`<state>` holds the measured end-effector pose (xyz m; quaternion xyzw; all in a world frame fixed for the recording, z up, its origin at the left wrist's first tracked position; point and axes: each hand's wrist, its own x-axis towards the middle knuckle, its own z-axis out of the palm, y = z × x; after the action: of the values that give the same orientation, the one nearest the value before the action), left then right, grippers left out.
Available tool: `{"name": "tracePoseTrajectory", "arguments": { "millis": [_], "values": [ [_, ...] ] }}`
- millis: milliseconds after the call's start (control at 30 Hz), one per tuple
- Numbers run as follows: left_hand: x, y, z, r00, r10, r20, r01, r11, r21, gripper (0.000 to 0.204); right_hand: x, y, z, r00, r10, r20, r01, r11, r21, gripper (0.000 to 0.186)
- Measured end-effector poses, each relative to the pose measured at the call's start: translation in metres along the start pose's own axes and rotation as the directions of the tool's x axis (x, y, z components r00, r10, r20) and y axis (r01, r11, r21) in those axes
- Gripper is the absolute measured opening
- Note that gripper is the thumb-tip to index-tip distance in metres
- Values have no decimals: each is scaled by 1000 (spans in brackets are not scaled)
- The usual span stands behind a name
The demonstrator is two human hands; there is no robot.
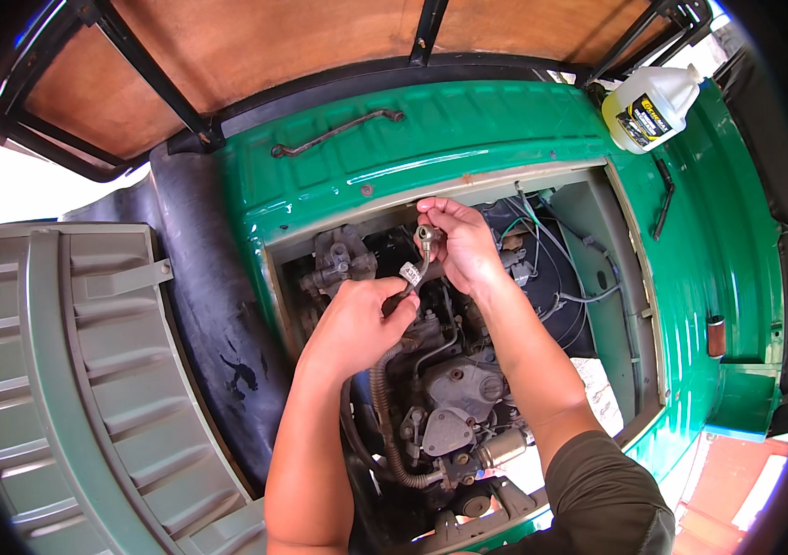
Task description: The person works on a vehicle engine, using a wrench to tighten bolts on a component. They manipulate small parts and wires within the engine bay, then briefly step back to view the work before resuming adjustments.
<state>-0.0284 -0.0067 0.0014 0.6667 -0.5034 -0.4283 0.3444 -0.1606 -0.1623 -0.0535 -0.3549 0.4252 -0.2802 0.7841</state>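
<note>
In the head view, both forearms rise from the lower edge into an open engine bay (597, 268) framed by ribbed green sheet metal. The left hand (357, 324) is clenched around the lower stretch of a thin bent metal pipe (415, 277); how far the pipe runs below the fist is hidden by the fingers. The right hand (463, 245) pinches the pipe's upper end, a small round metal fitting (426, 233), between thumb and fingertips, just under the bay's upper lip. A pale tag wraps the pipe between the two hands; its marks are too small to make out.

Below the hands sits the engine (454, 407), greasy cast grey metal, with a ribbed corrugated hose (385, 416) curving down its left side. The engine's foot is cut off by the lower edge and the right sleeve.

A white plastic jug (650, 106) with a yellow label stands on the green panel at upper right. A slim dark rod (334, 132) lies on the panel at upper left. At left, a grey ribbed cover (70, 388) lies open beside black rubber matting (195, 268), bent by the lens.
</note>
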Motion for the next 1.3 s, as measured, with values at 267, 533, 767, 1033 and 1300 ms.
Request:
{"name": "tracePoseTrajectory", "arguments": {
  "millis": [267,533,767,1033,1300],
  "values": [
    [1,-3,-2,999,-2,-51,3,1000,21,21,3,3,-6,937,-333,-104,277,890,-362,15],
    [0,-21,0,996,-55,-66,71,959,275,24,-75,-17,-32,995,101,11,-102,987,123,13],
    [-5,-32,2,926,-345,153,277,897,346,31,-156,11,-56,999,-24,-35,22,999,-43,16],
    [-4,-43,7,954,-275,122,198,878,437,25,-170,31,-65,954,-284,-94,266,949,-167,16],
    [-1,-28,4,936,-323,139,219,844,489,24,-185,39,-55,845,-534,16,476,738,-479,16]
  ]
}}
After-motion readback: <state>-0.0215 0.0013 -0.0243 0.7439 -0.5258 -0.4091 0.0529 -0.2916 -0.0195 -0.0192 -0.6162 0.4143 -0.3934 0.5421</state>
